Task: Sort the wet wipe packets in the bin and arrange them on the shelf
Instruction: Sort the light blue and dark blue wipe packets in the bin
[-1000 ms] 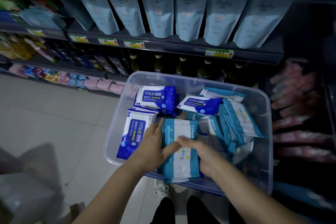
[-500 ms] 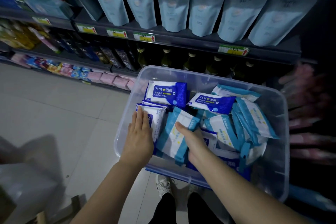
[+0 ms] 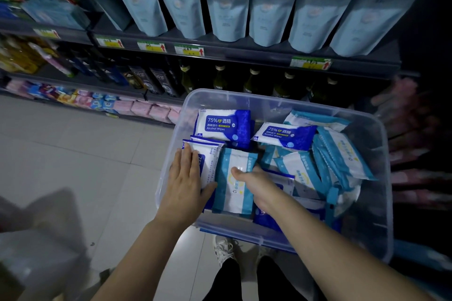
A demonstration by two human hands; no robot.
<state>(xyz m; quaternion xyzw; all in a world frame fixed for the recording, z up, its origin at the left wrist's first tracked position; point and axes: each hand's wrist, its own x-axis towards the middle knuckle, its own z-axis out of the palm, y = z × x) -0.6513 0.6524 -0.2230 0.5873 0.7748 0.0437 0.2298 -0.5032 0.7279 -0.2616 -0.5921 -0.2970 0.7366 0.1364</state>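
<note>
1. Bin [image 3: 269,96]: clear plastic, directly in front of me, its far wall toward the shelf [image 3: 244,56]. My shoes [image 3: 223,249] show below its near wall.
2. Left hand [image 3: 186,178]: in the bin's near-left corner. Fingers are straight and together, palm flat on a white-and-dark-blue alcohol-wipes packet [image 3: 209,161]. Nothing is grasped; the hand only presses. My thumb spreads toward the bin's middle and touches the edge of the neighbouring packet.
3. Right hand [image 3: 259,184]: grasps the light-blue packet [image 3: 234,198], which lies lengthwise just beside the alcohol-wipes packet, close to the bin's near wall. My thumb rests on its printed face and my fingers curl over its right edge, tips hidden.
4. Far-left dark-blue packet [image 3: 223,124]: against the bin's far wall, face up, "75% Alcohol Wipes" legible.
5. Second dark-blue packet [image 3: 286,134]: midway along the bin's far wall, tilted, same label.
6. Heap of light-blue packets [image 3: 340,154]: fills the bin's right half, tilted and overlapping. I cannot count them.
7. Beyond the bin's far wall: pale-blue pouches [image 3: 227,7] stand in a row on the shelf, with dim bottles [image 3: 254,80] on the level beneath.
</note>
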